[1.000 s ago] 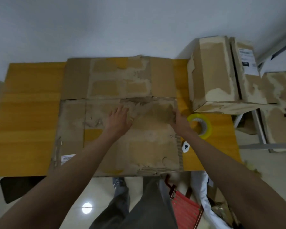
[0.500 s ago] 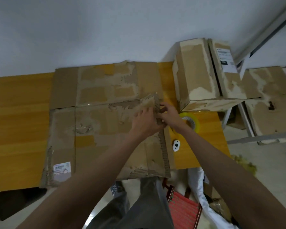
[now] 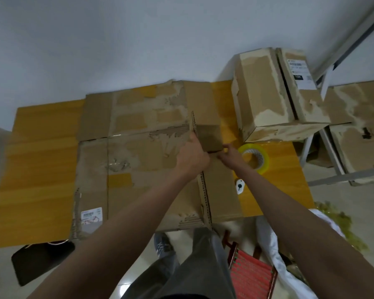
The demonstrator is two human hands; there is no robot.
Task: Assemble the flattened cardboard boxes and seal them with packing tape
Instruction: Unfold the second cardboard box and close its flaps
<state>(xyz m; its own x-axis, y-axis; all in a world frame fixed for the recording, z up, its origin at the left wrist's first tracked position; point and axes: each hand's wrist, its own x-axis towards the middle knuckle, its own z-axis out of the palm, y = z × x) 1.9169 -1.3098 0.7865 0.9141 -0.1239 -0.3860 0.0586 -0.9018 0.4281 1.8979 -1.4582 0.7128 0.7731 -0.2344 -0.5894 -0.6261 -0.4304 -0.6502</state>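
A worn flattened cardboard box [image 3: 138, 152] lies across the yellow wooden table [image 3: 41, 158]. Its right-hand panel [image 3: 207, 134] stands lifted off the table along a corrugated edge. My left hand [image 3: 192, 157] grips that raised edge from the left. My right hand [image 3: 229, 154] pinches the panel's lower right corner. A roll of clear packing tape [image 3: 255, 157] with a yellow tint lies on the table just right of my right hand.
Two assembled, scuffed boxes [image 3: 268, 96] stand at the table's back right corner. Another box [image 3: 358, 126] sits on a metal rack to the right. A small white cutter [image 3: 239, 186] lies near the front right edge. A red stool [image 3: 251, 275] and a black object [image 3: 41, 260] are below.
My left hand moved from the flat middle of the box to its right edge. Both hands have lifted the right panel, which now stands higher than half a second ago.
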